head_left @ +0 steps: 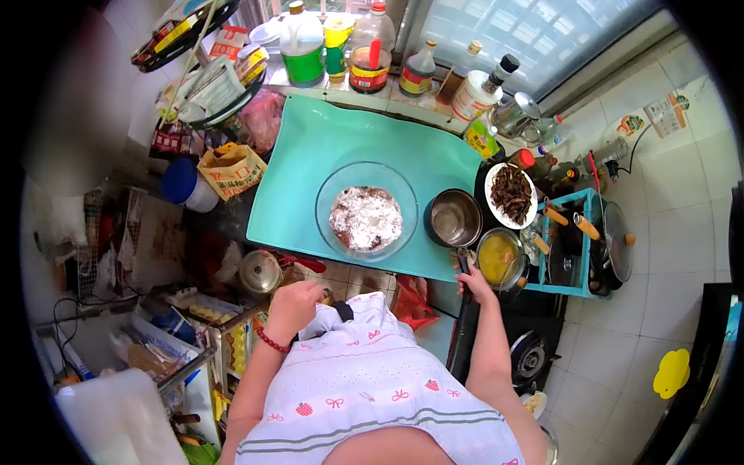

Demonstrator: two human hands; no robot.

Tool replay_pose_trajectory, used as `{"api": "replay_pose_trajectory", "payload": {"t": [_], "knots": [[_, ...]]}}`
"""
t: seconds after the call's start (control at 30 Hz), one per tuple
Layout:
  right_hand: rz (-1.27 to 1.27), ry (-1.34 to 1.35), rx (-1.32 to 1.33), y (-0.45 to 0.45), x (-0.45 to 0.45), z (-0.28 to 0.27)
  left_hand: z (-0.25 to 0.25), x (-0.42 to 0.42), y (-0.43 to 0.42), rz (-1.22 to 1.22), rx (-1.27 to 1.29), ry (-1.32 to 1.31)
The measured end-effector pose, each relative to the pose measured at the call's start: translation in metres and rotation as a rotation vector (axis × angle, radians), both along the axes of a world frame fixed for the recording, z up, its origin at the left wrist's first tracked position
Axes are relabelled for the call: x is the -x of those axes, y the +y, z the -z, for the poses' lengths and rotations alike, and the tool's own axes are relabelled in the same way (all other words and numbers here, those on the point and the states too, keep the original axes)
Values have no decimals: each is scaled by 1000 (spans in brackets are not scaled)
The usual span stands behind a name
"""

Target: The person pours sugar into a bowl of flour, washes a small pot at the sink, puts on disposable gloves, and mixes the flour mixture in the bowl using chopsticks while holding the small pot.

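A glass bowl (322, 218) with white powder over something brown stands on a turquoise mat (298, 170). To its right, a small dark saucepan (456, 218) sits at the mat's edge, and its inside looks empty. My right hand (474, 284) is closed round the black handle of the saucepan, below the pan. My left hand (297, 302), with a red bead bracelet at the wrist, is held near my body below the mat's front edge. Its fingers are curled, and what they hold, if anything, is hidden.
Right of the saucepan are a plate of dark food strips (511, 194), a bowl of yellow liquid (500, 258) and a turquoise rack (570, 290). Bottles, including a green-labelled jug (302, 46), line the windowsill. A paper bag (232, 170) stands left; a gas burner (530, 356) is at lower right.
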State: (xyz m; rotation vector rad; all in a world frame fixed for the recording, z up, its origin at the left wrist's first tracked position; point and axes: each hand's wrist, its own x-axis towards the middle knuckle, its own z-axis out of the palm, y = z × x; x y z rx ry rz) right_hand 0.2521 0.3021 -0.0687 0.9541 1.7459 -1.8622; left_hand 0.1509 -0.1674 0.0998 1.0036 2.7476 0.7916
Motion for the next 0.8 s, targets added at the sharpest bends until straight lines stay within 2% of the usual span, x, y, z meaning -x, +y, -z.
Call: {"api": "replay_pose_trajectory", "payload": {"t": [0.03, 0.07, 0.1, 0.13, 0.2, 0.3, 0.37, 0.5, 0.53, 0.57, 0.6, 0.63, 0.7, 0.73, 0.77, 0.8], "knots": [[-182, 29, -238, 18, -1, 6, 0, -1, 1, 5, -1, 3], [-188, -33, -417, 32, -1, 8, 0, -1, 2, 10, 8, 5], [-242, 3, -816, 45, 0, 11, 0, -3, 3, 15, 16, 5], [-196, 25, -1067, 48, 3, 1, -1, -5, 4, 17, 23, 6], [-128, 10, -1352, 53, 12, -14, -2, -6, 4, 26, 21, 0], [-116, -24, -1375, 46, 17, -19, 0, -10, 1, 30, -4, 2], [55, 131, -1464, 25, 19, -25, 0, -12, -2, 13, -21, 13], [371, 679, -1474, -79, 47, -89, -9, -18, -10, -68, -163, -77], [420, 849, -1309, -122, 57, -111, -9, -17, -11, -125, -286, -158], [388, 1009, -1136, -167, 63, -129, -7, -17, -12, -178, -410, -237], [273, 1119, -1103, -218, 64, -152, -4, -18, -12, -226, -536, -314], [257, 1171, -763, -264, 58, -152, 1, -21, -12, -268, -795, -579], [-376, 1577, -752, -321, 57, -150, -13, -23, -10, -239, -1278, -1129], [-716, 1717, -623, -349, 56, -148, -29, -24, -12, -161, -1497, -1419], [-835, 1739, -851, -382, 46, -148, -6, -19, -20, 170, -1602, -1603], [-615, 1874, -674, -398, 44, -119, 1, -14, -36, 370, -1544, -1602]]}}
